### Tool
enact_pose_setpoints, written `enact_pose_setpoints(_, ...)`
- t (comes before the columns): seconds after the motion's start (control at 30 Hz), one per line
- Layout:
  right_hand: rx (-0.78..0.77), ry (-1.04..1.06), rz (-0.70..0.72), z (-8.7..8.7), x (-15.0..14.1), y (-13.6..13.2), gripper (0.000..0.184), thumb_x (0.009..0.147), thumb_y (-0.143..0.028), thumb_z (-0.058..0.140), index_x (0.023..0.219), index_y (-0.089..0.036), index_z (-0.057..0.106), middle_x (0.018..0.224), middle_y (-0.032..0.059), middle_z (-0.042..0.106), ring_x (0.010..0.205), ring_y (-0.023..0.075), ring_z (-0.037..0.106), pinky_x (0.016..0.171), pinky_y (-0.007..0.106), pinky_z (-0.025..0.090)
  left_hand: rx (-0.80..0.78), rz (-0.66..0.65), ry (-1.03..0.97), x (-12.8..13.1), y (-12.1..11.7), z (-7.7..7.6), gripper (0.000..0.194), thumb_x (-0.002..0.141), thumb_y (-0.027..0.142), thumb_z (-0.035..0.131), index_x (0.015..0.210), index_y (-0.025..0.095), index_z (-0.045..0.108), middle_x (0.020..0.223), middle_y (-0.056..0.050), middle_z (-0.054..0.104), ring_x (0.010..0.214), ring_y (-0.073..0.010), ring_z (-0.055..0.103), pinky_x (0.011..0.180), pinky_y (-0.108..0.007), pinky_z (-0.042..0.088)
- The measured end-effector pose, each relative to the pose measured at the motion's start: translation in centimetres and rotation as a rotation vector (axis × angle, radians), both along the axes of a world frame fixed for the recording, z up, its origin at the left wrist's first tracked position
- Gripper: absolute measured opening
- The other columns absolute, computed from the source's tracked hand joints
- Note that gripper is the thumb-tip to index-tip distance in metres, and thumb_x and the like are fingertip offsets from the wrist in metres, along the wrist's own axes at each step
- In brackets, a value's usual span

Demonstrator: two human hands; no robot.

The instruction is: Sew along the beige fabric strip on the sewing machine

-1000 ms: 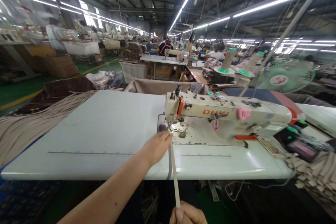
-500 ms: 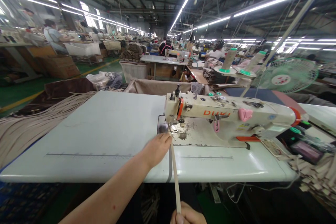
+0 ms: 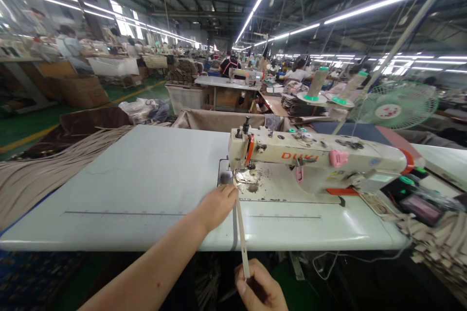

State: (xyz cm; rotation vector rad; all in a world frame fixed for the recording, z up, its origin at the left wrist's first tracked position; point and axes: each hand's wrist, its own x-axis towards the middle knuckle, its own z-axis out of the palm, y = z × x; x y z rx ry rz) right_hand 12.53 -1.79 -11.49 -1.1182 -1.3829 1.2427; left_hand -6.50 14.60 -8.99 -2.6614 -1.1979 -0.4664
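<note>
A cream sewing machine (image 3: 314, 163) stands on a white table (image 3: 146, 180). A narrow beige strip (image 3: 241, 231) runs from under the machine's needle area toward me, over the table's front edge. My left hand (image 3: 217, 206) rests on the table just left of the needle, fingers curled, pressing the strip's far end. My right hand (image 3: 260, 286) is below the table edge, pinching the strip's near end between thumb and fingers.
Heaps of beige strips lie at the left (image 3: 40, 175) and at the right (image 3: 438, 243). Thread cones (image 3: 317, 82) and a green fan (image 3: 397, 104) stand behind the machine. A fabric-lined bin (image 3: 219, 119) sits beyond the table. Other workers sit at distant tables.
My right hand has come up nearer the table edge, so more of it shows and the strip between my hands is shorter. My left hand stays by the needle.
</note>
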Motion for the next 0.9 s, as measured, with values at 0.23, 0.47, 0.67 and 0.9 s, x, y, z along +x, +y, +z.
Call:
enact_pose_setpoints(0.23,-0.209,0.072,-0.052,1.0,-0.2,1.1,0.05,0.088,-0.065,0.07,0.106,-0.019,0.078,0.077,0.0072,0.074,0.073,0.0231,0.066,0.07,0.032,0.053,-0.023,0.008,0.035,0.0,0.0,0.3,0.017,0.1,0.01,0.048,0.111,0.015,0.061,0.117,-0.011,0.065,0.111,-0.025,0.064,0.102,-0.04,0.054)
enact_pose_setpoints(0.47,-0.306,0.138,0.07,1.5,0.0,0.1,0.05,0.09,-0.065,0.068,0.084,-0.016,0.077,0.067,0.0058,0.072,0.062,0.0181,0.062,0.064,0.029,0.051,-0.034,0.002,-0.01,-0.1,0.0,0.3,0.017,0.1,0.01,0.049,0.111,0.015,0.06,0.117,-0.012,0.064,0.11,-0.0253,0.064,0.101,-0.04,0.054)
enact_pose_setpoints(0.67,-0.363,0.178,0.077,2.5,-0.1,-0.8,0.049,0.089,-0.064,0.07,0.079,-0.016,0.078,0.068,0.0059,0.072,0.066,0.0192,0.063,0.068,0.03,0.05,-0.016,0.009,0.009,-0.2,0.0,0.1,0.017,0.099,0.009,0.048,0.11,0.016,0.06,0.116,-0.011,0.064,0.11,-0.025,0.063,0.101,-0.039,0.053)
enact_pose_setpoints(0.9,-0.365,0.191,0.078,3.6,0.0,-1.1,0.047,0.088,-0.062,0.072,0.077,-0.017,0.078,0.067,0.0056,0.07,0.066,0.0197,0.063,0.068,0.03,0.049,-0.055,0.001,-0.009,-0.2,0.0,0.1,0.018,0.099,0.009,0.048,0.112,0.015,0.06,0.117,-0.012,0.065,0.11,-0.0253,0.064,0.1,-0.04,0.054)
